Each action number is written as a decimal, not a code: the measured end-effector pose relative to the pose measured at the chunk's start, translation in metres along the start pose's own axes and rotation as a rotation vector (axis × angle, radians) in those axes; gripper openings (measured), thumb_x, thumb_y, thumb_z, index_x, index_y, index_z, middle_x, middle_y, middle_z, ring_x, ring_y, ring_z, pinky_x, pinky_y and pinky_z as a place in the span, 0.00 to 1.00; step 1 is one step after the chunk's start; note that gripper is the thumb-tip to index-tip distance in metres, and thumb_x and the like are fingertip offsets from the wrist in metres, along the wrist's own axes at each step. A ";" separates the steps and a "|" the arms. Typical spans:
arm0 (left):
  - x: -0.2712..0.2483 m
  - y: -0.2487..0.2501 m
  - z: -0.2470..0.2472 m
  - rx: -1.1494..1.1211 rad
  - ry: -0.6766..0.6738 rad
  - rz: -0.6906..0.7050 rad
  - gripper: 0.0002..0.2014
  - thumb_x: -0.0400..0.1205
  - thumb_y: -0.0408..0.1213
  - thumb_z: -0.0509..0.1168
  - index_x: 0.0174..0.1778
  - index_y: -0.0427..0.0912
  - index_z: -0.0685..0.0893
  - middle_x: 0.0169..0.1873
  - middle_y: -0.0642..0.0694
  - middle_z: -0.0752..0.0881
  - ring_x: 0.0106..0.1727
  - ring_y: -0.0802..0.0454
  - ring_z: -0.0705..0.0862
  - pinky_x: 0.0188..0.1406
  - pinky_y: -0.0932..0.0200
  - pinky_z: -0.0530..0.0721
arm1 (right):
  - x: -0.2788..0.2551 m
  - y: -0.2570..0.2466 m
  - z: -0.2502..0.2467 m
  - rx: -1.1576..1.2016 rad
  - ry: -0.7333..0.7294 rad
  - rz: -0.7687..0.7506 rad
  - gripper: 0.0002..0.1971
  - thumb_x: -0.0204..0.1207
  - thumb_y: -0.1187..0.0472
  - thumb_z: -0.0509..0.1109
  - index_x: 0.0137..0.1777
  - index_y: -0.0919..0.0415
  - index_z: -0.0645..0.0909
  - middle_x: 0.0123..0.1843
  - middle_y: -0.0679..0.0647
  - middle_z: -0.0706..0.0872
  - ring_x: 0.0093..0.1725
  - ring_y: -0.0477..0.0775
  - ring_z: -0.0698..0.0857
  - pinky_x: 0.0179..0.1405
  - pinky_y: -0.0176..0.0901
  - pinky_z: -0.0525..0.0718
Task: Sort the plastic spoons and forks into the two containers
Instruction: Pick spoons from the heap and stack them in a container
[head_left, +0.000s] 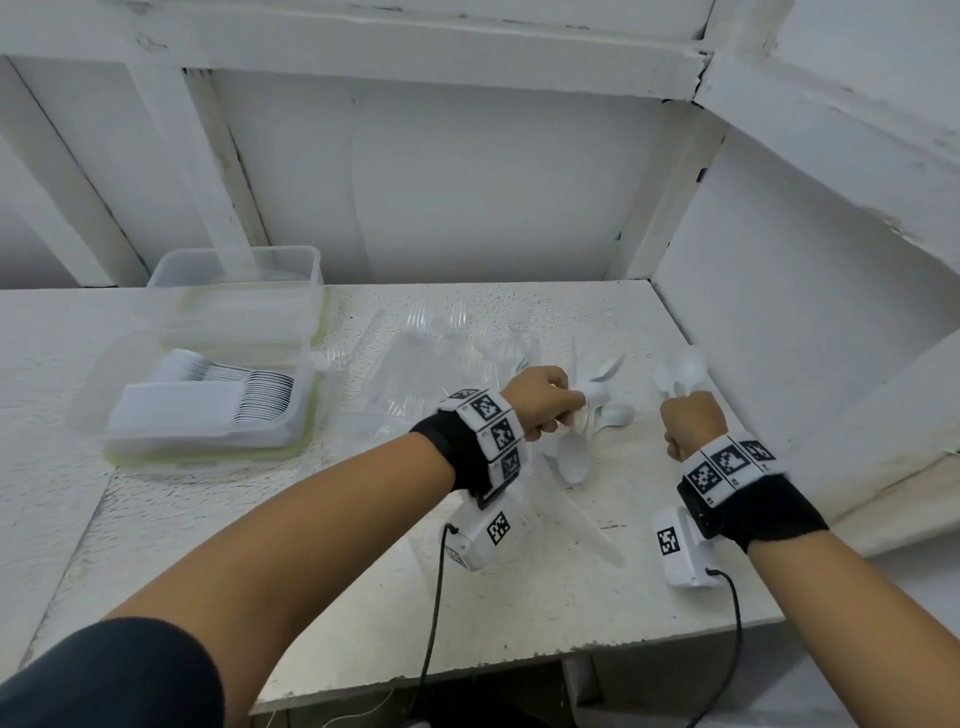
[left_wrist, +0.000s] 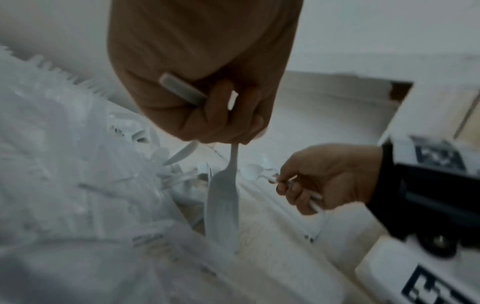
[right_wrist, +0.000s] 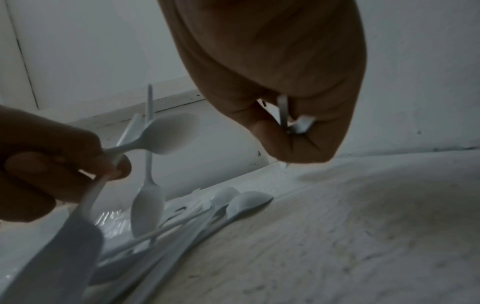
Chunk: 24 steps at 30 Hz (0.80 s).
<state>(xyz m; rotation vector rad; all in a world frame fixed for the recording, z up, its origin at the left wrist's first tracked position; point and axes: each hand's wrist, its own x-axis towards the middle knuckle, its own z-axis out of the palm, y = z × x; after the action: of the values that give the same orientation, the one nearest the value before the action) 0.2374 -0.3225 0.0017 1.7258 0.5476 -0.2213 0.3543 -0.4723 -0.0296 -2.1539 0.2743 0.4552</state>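
My left hand (head_left: 540, 400) grips several white plastic spoons by their handles; one spoon (left_wrist: 223, 197) hangs bowl down from the fist (left_wrist: 207, 107), another (right_wrist: 168, 135) points sideways. My right hand (head_left: 691, 421) also grips white spoons, whose bowls (head_left: 680, 374) stick out beyond the knuckles; their handles (right_wrist: 283, 115) show inside the curled fingers. Between the hands lie loose white spoons (head_left: 613, 415). A pile of clear forks (head_left: 441, 343) lies behind the left hand. The near container (head_left: 208, 441) holds stacked white spoons; the far container (head_left: 239, 270) looks clear inside.
The table ends against a white wall at the back and a side wall (head_left: 779, 312) close to my right hand. Both containers stand at the left. The table's front edge (head_left: 519, 670) runs below my forearms. Cables hang from both wrist cameras.
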 end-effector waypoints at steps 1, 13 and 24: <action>-0.004 0.000 -0.006 -0.049 -0.003 0.010 0.10 0.80 0.31 0.62 0.34 0.44 0.70 0.25 0.48 0.79 0.19 0.57 0.66 0.14 0.71 0.59 | -0.001 -0.003 0.001 0.013 0.003 -0.003 0.10 0.76 0.70 0.53 0.55 0.59 0.67 0.35 0.47 0.66 0.30 0.49 0.67 0.24 0.39 0.65; -0.055 -0.026 -0.067 -0.304 -0.150 0.043 0.32 0.73 0.65 0.57 0.59 0.42 0.81 0.55 0.47 0.89 0.17 0.61 0.60 0.15 0.70 0.56 | -0.023 -0.027 0.018 -0.255 0.067 -0.283 0.16 0.80 0.63 0.55 0.65 0.71 0.70 0.53 0.66 0.80 0.47 0.61 0.78 0.42 0.44 0.71; -0.076 -0.050 -0.084 -0.260 -0.102 0.027 0.07 0.85 0.36 0.58 0.44 0.41 0.79 0.45 0.47 0.87 0.20 0.59 0.69 0.17 0.68 0.62 | -0.025 -0.048 0.035 -0.730 -0.027 -0.514 0.15 0.85 0.61 0.50 0.65 0.69 0.71 0.62 0.68 0.80 0.60 0.66 0.80 0.51 0.47 0.73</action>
<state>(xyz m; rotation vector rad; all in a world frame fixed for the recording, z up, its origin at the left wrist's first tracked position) 0.1350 -0.2526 0.0109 1.4607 0.4563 -0.2079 0.3413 -0.4154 -0.0021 -2.7884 -0.5399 0.3047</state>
